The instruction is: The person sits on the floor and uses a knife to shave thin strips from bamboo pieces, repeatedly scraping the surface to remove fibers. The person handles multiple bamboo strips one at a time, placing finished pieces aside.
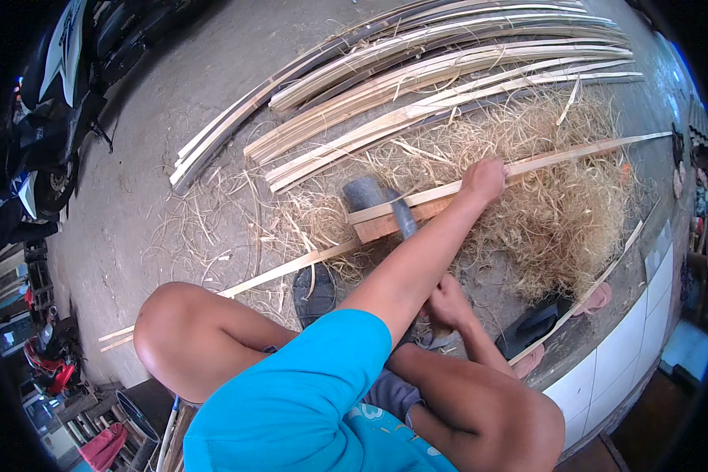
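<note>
My left arm reaches across to the right, and my left hand (486, 179) is closed around a long pale bamboo strip (586, 152). That strip lies along a wooden block (389, 223). Lower down, my right hand (448, 303) is closed, seemingly on the handle of a knife; my left forearm hides part of it. A grey blade (402, 212) shows beyond that forearm, crossing the strip at the block. Next to it is a dark grey, rounded piece (362, 191) whose kind I cannot make out. Another length of strip (291, 266) runs from the block toward the lower left.
Bundles of split bamboo strips (417, 90) lie across the far floor. Curly shavings (562, 212) are heaped at the right. A dark sandal (315, 295) rests near my left knee. Motorcycles (55, 102) stand at the left, and a white tiled edge (594, 370) borders the right.
</note>
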Tool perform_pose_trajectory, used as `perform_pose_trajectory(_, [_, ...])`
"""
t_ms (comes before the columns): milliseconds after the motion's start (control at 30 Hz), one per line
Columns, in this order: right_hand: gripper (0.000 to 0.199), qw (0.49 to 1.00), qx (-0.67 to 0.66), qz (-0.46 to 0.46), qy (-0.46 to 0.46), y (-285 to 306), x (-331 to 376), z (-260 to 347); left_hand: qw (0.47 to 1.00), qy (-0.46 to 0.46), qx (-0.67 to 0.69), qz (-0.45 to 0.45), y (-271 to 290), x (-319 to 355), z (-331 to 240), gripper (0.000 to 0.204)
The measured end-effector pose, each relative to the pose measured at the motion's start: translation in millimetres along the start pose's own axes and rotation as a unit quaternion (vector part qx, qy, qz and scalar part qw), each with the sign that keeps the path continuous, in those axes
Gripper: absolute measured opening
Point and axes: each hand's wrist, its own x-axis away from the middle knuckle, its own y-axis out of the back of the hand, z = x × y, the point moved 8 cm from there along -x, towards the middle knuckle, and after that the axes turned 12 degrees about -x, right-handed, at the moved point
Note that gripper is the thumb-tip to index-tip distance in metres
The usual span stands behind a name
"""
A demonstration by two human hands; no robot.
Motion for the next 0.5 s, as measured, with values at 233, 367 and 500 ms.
perform_pose_trajectory(233, [0.027,0.875,0.201,0.115,0.425,-78,29,56,1.000,0.000,0.010,0.013,-1,1,-3,0.022])
perform_pose_trajectory(367, [0.027,0.996,-0.089,0.014,-0.012,-25,-4,7,0.986,-0.021,-0.088,0.137,19,7,16,0.023])
perform_pose_trajectory(500, [0.026,0.955,-0.208,-0.159,0.136,44,-14,-13,0.814,-0.307,-0.480,0.113,124,24,38,0.009])
